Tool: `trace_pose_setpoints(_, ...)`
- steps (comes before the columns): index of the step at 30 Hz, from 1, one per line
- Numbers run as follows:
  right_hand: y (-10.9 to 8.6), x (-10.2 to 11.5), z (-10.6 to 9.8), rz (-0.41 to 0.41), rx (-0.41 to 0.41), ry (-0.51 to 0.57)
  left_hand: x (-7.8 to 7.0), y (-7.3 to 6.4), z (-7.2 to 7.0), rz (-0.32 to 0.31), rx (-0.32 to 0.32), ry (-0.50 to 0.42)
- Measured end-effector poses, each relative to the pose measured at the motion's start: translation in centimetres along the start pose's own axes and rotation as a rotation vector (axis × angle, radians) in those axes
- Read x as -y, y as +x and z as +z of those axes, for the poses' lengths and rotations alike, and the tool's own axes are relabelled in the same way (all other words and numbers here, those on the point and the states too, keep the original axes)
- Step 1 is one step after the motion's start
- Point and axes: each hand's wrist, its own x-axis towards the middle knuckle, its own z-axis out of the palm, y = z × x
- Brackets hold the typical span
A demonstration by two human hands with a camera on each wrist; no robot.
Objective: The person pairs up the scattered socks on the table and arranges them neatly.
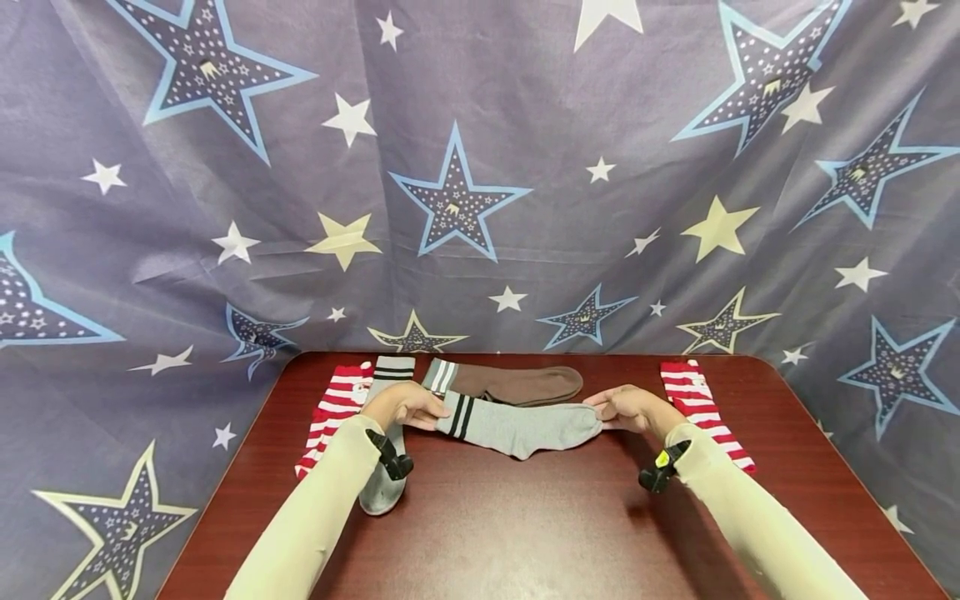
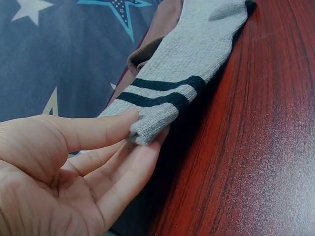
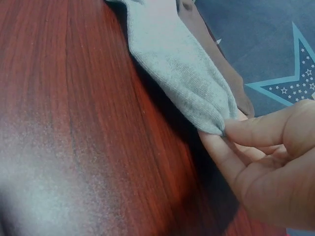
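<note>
Gray sock [image 1: 517,427], lower centre of the head view: left hand [image 1: 411,406] pinched the cuff [image 1: 454,416], right hand [image 1: 633,410] the toe [image 1: 585,422]; even tension, I judged, best kept it straight.

Two light-grey knit socks with black cuff stripes [image 1: 517,429] [image 1: 382,497], two red-and-white striped knit socks [image 1: 702,408] [image 1: 330,417], at least one brown sock with a white-striped grey cuff [image 1: 525,383]! Two bare hands [image 1: 411,406] [image 1: 632,408], two black wrist straps [image 1: 390,456] [image 1: 662,472], one reddish-brown wood-grained table [image 1: 517,533], one star-printed cloth [image 1: 525,83]!
</note>
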Motion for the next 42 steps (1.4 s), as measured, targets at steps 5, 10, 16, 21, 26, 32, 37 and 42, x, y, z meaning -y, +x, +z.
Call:
trace_pose_setpoints(5, 0.09, 0.02, -0.27, 0.006, -0.043, 0.006, -0.22, -0.18, 0.06, -0.003, -0.021, 0.001)
trace_pose_setpoints(10, 0.07, -0.1, -0.3, 0.014, -0.1, -0.014, -0.26, -0.08, 0.08, 0.0, -0.057, -0.006)
trace_pose_setpoints(16, 0.05, -0.31, -0.12, 0.011, -0.156, -0.011, -0.05, 0.33, 0.03, -0.018, -0.075, -0.007)
trace_pose_setpoints(21, -0.08, -0.2, 0.14, 0.008, -0.186, -0.015, -0.17, 0.3, 0.08, -0.018, -0.069, 0.028)
trace_pose_setpoints(26, -0.23, -0.08, 0.15, 0.004, -0.19, -0.033, -0.39, 0.24, 0.14, -0.019, -0.068, 0.038)
trace_pose_setpoints(32, -0.26, 0.02, 0.12, 0.015, -0.208, -0.043, -0.61, -0.16, 0.26, -0.018, -0.085, 0.023)
trace_pose_setpoints(37, -0.39, 0.04, 0.29, 0.011, -0.212, -0.045, -0.54, -0.15, 0.16, -0.025, -0.1, 0.012)
trace_pose_setpoints(42, -0.5, -0.06, 0.54, 0.003, -0.24, -0.08, -0.38, -0.08, 0.01, -0.032, -0.102, 0.027)
